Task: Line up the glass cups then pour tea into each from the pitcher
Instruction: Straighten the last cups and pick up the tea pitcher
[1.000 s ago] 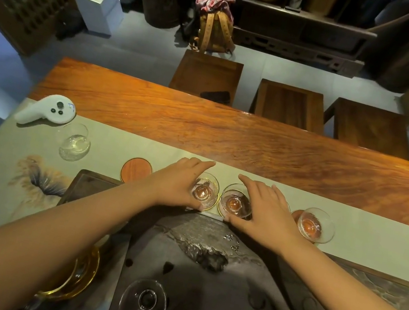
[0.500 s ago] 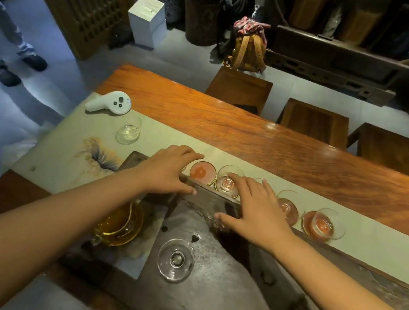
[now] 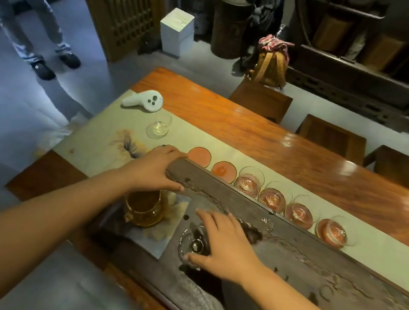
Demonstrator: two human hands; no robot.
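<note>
The right hand (image 3: 223,244) hovers spread over the loose glass cup (image 3: 192,245); the left hand (image 3: 157,171) rests flat, pitcher (image 3: 144,205) just beneath it, nearer than the right.

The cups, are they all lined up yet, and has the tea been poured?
Partly. Four glass cups sit on coasters in a row, the first to the last. Two coasters are bare. The right hand reaches over a glass cup on the tea tray; another cup waits apart. The left hand rests on the tray's corner. The full pitcher is untouched, so pouring is left.
</note>
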